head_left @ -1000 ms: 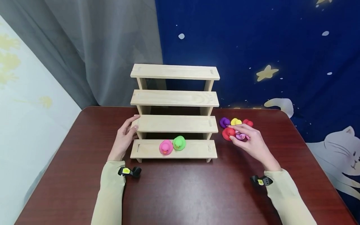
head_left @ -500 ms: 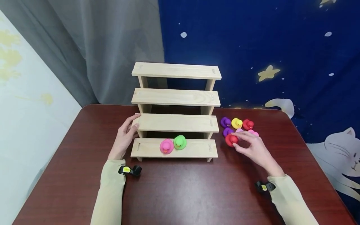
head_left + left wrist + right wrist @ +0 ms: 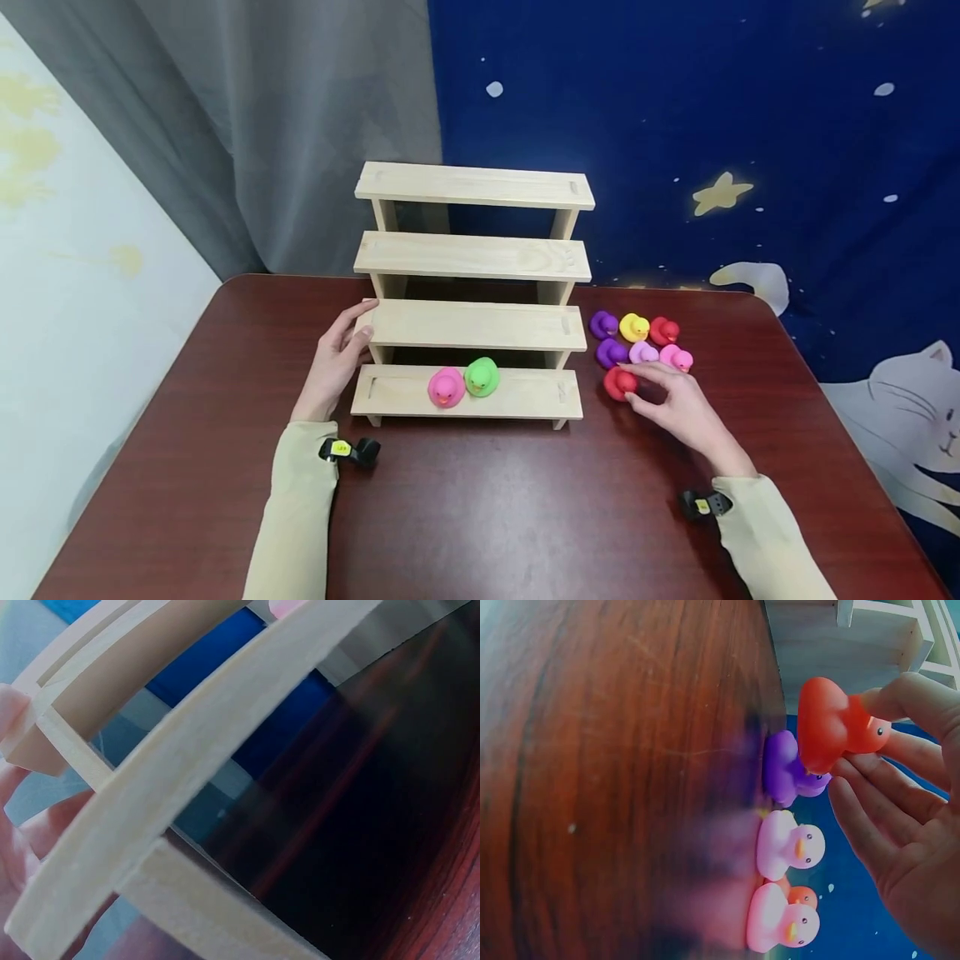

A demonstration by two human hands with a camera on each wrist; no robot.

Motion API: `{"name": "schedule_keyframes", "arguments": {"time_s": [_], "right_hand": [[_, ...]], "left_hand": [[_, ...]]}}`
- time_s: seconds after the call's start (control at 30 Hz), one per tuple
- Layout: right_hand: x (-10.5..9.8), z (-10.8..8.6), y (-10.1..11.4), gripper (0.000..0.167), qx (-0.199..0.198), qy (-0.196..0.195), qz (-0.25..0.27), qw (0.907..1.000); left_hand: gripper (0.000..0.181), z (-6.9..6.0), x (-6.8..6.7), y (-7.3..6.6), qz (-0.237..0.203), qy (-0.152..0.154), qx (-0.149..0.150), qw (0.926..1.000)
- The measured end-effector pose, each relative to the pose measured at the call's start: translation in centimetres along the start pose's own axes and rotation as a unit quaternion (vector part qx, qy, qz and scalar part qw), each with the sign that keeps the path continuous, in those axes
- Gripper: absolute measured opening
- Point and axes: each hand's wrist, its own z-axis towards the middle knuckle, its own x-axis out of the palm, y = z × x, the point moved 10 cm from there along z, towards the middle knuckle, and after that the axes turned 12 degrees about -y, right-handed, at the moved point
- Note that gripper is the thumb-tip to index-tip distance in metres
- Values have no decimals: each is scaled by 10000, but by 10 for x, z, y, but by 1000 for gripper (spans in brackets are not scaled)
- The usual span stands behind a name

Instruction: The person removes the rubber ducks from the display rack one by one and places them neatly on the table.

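A red rubber duck (image 3: 620, 383) is pinched between thumb and fingers of my right hand (image 3: 678, 407), right of the stand. In the right wrist view the held duck (image 3: 832, 724) appears just off the table, beside a purple duck (image 3: 786, 769). My left hand (image 3: 333, 362) holds the left end of the second step of a four-step wooden stand (image 3: 472, 323); its fingers (image 3: 15, 855) show behind the boards in the left wrist view. On the bottom step, a pink duck (image 3: 447, 387) and a green duck (image 3: 482, 377) sit side by side, facing forward.
Behind the held duck stand a purple duck (image 3: 612, 354), a lilac duck (image 3: 643, 353) and a pink duck (image 3: 677, 358). Farther back are another purple duck (image 3: 603, 325), a yellow duck (image 3: 634, 327) and a red duck (image 3: 664, 331). Curtains hang behind the dark wood table (image 3: 487, 500).
My right hand has brought the red duck toward the front, away from the other ducks, which now show more fully. The left hand stays on the stand; the head view has shifted slightly.
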Motion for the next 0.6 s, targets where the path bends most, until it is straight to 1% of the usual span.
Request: {"name": "schedule_keyframes", "arguments": {"time_s": [0.17,0.27,0.43,0.6], "right_hand": [[5,-5,-9,42,261,270,59,9993],[8,-6,-10,41,305,394,89,9987],[10,-4,-13,38,403,435,172,9981],[13,-5,-16,37,541,531,302,9967]], "left_hand": [[42,0,2,1,-3,-3,-64,10000],[42,0,0,1,73,-49,-59,9999],[42,0,-1,0,129,-61,-72,9999],[42,0,-1,1,39,-53,-74,10000]]}}
